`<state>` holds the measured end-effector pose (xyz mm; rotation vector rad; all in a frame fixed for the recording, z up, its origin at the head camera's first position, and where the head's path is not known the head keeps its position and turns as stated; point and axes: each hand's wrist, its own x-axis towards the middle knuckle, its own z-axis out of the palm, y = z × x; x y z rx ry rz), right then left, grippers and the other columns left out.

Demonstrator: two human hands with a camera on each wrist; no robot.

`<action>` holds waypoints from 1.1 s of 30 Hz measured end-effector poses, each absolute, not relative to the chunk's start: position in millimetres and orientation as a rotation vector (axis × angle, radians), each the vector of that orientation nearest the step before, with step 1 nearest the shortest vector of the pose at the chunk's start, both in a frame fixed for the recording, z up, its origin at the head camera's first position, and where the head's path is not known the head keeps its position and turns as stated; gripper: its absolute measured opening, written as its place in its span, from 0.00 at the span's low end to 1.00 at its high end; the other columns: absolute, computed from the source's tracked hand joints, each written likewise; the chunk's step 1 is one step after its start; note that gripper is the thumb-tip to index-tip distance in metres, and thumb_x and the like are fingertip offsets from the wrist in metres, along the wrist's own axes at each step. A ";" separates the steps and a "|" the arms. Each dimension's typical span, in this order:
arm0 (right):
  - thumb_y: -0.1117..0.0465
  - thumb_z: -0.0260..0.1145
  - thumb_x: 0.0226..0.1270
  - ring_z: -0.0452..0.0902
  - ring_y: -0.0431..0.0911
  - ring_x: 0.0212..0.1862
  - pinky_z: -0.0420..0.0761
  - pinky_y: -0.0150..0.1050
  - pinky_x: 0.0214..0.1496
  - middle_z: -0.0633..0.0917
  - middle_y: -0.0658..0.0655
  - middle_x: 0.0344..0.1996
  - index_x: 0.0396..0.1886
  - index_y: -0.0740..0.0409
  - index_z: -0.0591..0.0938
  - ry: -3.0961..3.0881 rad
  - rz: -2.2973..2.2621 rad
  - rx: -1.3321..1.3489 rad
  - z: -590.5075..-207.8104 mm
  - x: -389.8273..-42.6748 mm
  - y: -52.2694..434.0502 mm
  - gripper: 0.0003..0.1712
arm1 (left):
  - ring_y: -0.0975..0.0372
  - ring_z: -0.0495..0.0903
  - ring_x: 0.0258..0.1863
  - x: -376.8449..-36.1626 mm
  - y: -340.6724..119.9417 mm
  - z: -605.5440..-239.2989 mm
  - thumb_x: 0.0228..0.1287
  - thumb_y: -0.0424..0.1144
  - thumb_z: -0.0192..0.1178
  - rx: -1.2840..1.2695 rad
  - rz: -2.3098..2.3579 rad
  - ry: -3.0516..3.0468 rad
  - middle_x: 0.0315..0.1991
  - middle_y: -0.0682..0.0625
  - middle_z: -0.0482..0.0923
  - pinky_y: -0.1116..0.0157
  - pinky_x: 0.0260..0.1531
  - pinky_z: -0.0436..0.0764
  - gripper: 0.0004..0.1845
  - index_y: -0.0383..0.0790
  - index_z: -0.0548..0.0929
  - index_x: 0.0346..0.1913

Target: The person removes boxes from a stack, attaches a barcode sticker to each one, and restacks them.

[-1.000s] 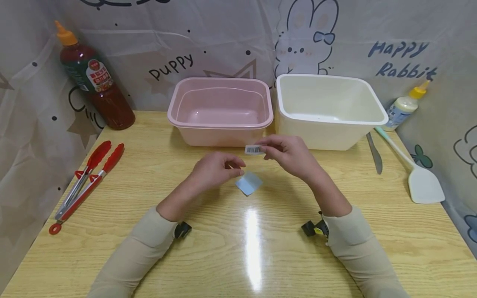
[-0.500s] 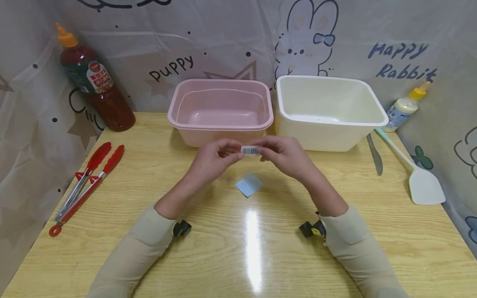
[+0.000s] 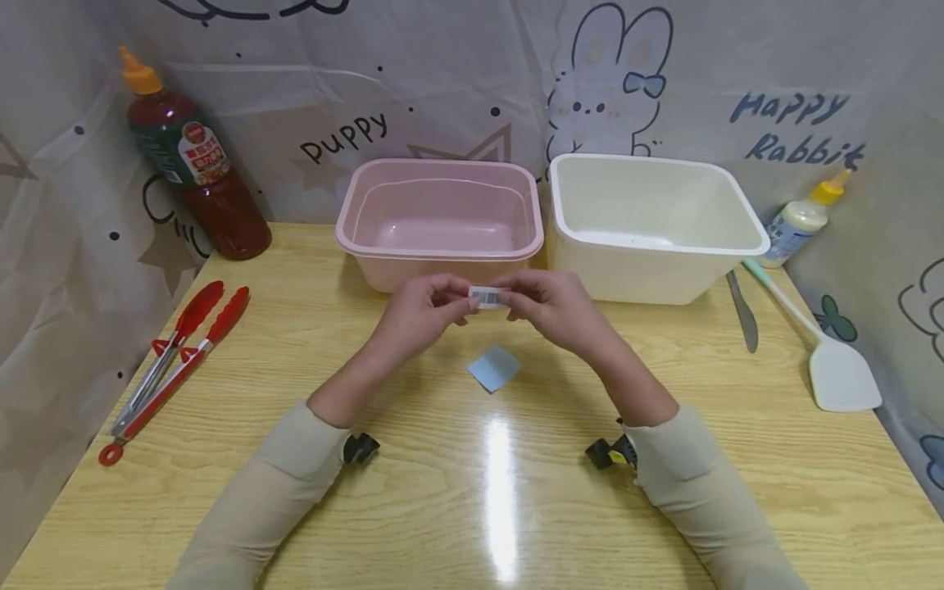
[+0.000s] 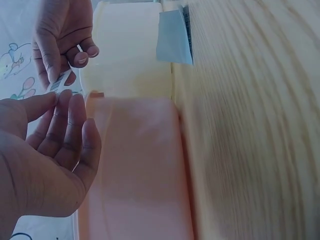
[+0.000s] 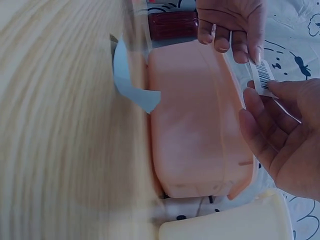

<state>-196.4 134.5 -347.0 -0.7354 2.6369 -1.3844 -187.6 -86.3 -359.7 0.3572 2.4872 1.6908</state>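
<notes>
The head view shows both hands meeting above the wooden table point(image 3: 664, 369): the left hand point(image 3: 420, 315) and the right hand point(image 3: 556, 307) each pinch one end of a small white barcode sticker point(image 3: 488, 297) between thumb and fingertips. The wrist views add what the head view hides — the other fingers point(image 4: 75, 117) of the left hand lie nearly straight and together, and the black bars are printed on thin, flat paper point(image 5: 262, 77). Just below the fingers a light blue square of backing paper point(image 3: 494, 368) lies on the table. Beyond the fingertips stand a smooth pink plastic basin point(image 3: 440, 217) and a cream basin point(image 3: 652, 221). The curtain behind reads "Puppy" and "Happy Rabbit".
</notes>
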 end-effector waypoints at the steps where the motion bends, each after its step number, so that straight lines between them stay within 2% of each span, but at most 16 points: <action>1: 0.62 0.63 0.75 0.87 0.48 0.36 0.88 0.49 0.44 0.90 0.58 0.44 0.53 0.58 0.86 2.630 -1.393 -0.727 -347.9 -196.7 133.9 0.12 | 0.58 0.86 0.33 -188.1 -86.7 -360.5 0.68 0.37 0.67 0.352 1.697 2.486 0.39 0.44 0.89 0.61 0.39 0.85 0.08 0.38 0.87 0.46; 3: 0.62 0.63 0.75 0.87 0.51 0.36 0.88 0.50 0.43 0.90 0.58 0.45 0.55 0.58 0.85 2.616 -1.410 -0.716 -349.9 -197.6 132.9 0.13 | 0.58 0.86 0.32 -188.7 -88.0 -361.7 0.68 0.37 0.66 0.338 1.699 2.494 0.39 0.45 0.89 0.57 0.40 0.86 0.07 0.38 0.87 0.45; 8: 0.62 0.63 0.75 0.87 0.54 0.37 0.88 0.42 0.41 0.89 0.59 0.48 0.60 0.56 0.83 2.569 -1.471 -0.648 -357.4 -200.9 131.3 0.17 | 0.58 0.85 0.33 -189.6 -93.0 -363.9 0.69 0.38 0.65 0.292 1.710 2.487 0.40 0.44 0.89 0.49 0.46 0.85 0.07 0.38 0.86 0.45; 10: 0.61 0.63 0.75 0.87 0.51 0.36 0.88 0.38 0.41 0.89 0.59 0.47 0.59 0.57 0.83 2.546 -1.508 -0.599 -360.5 -202.2 130.0 0.16 | 0.57 0.85 0.33 -190.2 -95.3 -364.4 0.69 0.37 0.65 0.279 1.725 2.476 0.41 0.43 0.89 0.47 0.47 0.84 0.08 0.37 0.86 0.46; 15: 0.62 0.64 0.75 0.86 0.45 0.32 0.88 0.37 0.38 0.88 0.67 0.45 0.53 0.63 0.85 2.508 -1.593 -0.530 -367.8 -205.6 123.4 0.13 | 0.56 0.85 0.33 -192.8 -100.5 -364.4 0.70 0.38 0.64 0.270 1.719 2.499 0.43 0.41 0.89 0.47 0.46 0.84 0.10 0.35 0.86 0.47; 19: 0.63 0.64 0.74 0.86 0.45 0.30 0.88 0.39 0.37 0.88 0.70 0.43 0.48 0.65 0.86 2.514 -1.625 -0.498 -370.4 -207.1 115.5 0.11 | 0.55 0.85 0.33 -195.1 -103.6 -365.2 0.71 0.40 0.64 0.261 1.693 2.549 0.44 0.39 0.88 0.56 0.40 0.85 0.11 0.35 0.87 0.47; 23: 0.63 0.64 0.73 0.88 0.47 0.31 0.89 0.43 0.39 0.88 0.69 0.42 0.47 0.64 0.87 2.525 -1.612 -0.440 -372.9 -209.7 109.7 0.11 | 0.57 0.85 0.35 -197.7 -106.0 -367.7 0.71 0.41 0.64 0.223 1.645 2.623 0.43 0.40 0.88 0.67 0.31 0.79 0.11 0.37 0.88 0.47; 29: 0.60 0.66 0.73 0.90 0.50 0.34 0.88 0.40 0.39 0.89 0.67 0.42 0.46 0.63 0.88 2.574 -1.568 -0.374 -377.9 -214.3 103.8 0.12 | 0.57 0.85 0.33 -203.1 -108.6 -373.6 0.71 0.41 0.64 0.193 1.627 2.645 0.43 0.42 0.89 0.68 0.31 0.80 0.12 0.36 0.88 0.46; 33: 0.60 0.67 0.72 0.89 0.46 0.31 0.88 0.38 0.37 0.90 0.66 0.39 0.45 0.63 0.88 2.611 -1.584 -0.332 -380.7 -217.7 96.4 0.12 | 0.58 0.84 0.32 -205.7 -111.2 -375.9 0.71 0.41 0.64 0.141 1.626 2.643 0.43 0.42 0.89 0.69 0.31 0.80 0.12 0.35 0.88 0.47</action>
